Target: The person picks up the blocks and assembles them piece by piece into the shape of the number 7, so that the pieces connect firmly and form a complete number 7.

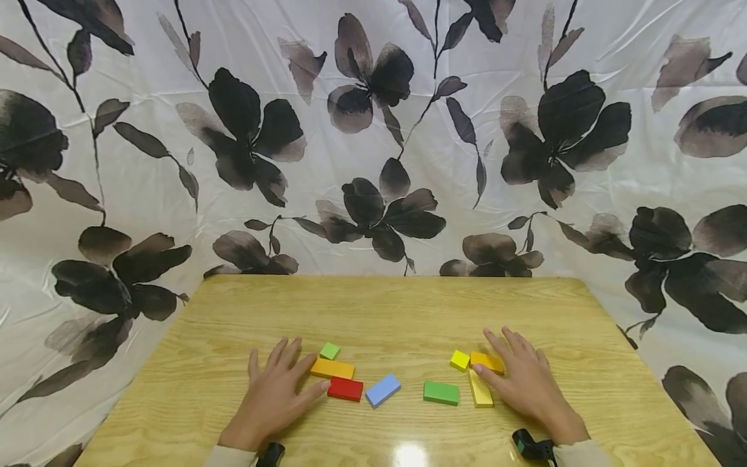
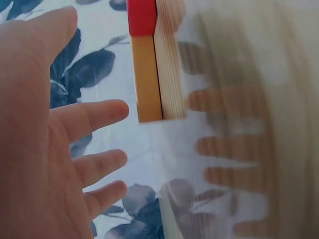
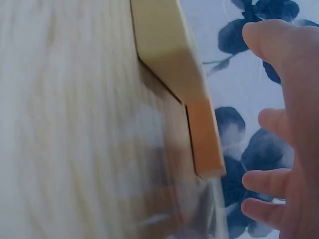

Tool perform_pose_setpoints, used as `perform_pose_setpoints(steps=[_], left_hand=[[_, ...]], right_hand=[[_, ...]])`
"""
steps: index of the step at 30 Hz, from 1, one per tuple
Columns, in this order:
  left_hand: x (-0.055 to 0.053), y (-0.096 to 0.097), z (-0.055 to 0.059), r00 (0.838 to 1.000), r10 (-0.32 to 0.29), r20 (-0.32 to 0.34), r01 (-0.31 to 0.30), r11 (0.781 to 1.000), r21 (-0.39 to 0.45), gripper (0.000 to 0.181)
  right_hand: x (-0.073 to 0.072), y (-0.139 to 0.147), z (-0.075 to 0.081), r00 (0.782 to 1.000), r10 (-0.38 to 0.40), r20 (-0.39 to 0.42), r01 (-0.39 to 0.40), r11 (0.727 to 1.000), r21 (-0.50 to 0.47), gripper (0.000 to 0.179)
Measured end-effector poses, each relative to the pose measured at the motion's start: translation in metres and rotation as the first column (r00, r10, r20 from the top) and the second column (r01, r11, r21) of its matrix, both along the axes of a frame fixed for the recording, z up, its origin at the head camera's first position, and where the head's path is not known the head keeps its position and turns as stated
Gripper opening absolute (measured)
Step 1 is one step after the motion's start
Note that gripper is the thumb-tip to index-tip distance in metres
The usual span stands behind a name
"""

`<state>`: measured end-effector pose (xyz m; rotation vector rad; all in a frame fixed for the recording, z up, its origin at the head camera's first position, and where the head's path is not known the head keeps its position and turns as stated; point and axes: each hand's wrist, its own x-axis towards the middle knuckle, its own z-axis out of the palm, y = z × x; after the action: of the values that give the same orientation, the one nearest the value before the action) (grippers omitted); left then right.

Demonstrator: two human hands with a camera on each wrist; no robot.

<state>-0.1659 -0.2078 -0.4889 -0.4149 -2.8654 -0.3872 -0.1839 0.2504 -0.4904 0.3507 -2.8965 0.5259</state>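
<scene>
My left hand (image 1: 279,394) hovers with fingers spread, thumb tip close to the red block (image 1: 345,389) and index finger beside the orange block (image 1: 332,368). A small light green block (image 1: 329,351) lies just behind the orange one. In the left wrist view, the fingers stand apart from the orange block (image 2: 147,79). My right hand (image 1: 525,383) is likewise spread, its thumb over the pale yellow block (image 1: 481,389) and its fingers at a second orange block (image 1: 487,362). A small bright yellow block (image 1: 460,360) sits left of that. Neither hand holds anything.
Between the hands lie a blue block (image 1: 383,390), set at a slant, and a green block (image 1: 441,393). All rest on a wooden table (image 1: 397,311), whose far edge meets a floral cloth (image 1: 455,162). A black wrist camera (image 1: 531,446) sits at the right wrist.
</scene>
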Motion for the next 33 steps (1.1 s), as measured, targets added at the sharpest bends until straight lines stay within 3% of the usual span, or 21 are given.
perform_pose_setpoints(steps=[5,14,21,33], left_hand=[[-0.001,0.003,0.003,0.998,-0.061,-0.025,0.061,0.998,0.006,0.058],[-0.006,0.001,0.004,0.994,-0.107,-0.035,0.107,0.994,0.006,0.048],[-0.003,0.008,0.005,0.991,-0.136,-0.019,0.137,0.99,0.025,0.041],[-0.009,0.021,0.005,0.978,-0.192,-0.079,0.196,0.979,0.049,0.036]], right_hand=[[-0.001,-0.01,-0.003,1.0,0.025,0.003,-0.025,0.997,-0.073,0.073],[-0.001,-0.018,-0.007,0.998,0.051,-0.026,-0.055,0.982,-0.181,0.062],[-0.002,-0.02,-0.013,0.998,0.064,-0.014,-0.066,0.964,-0.257,0.053],[-0.003,-0.02,-0.015,0.998,0.063,0.006,-0.058,0.95,-0.305,0.052]])
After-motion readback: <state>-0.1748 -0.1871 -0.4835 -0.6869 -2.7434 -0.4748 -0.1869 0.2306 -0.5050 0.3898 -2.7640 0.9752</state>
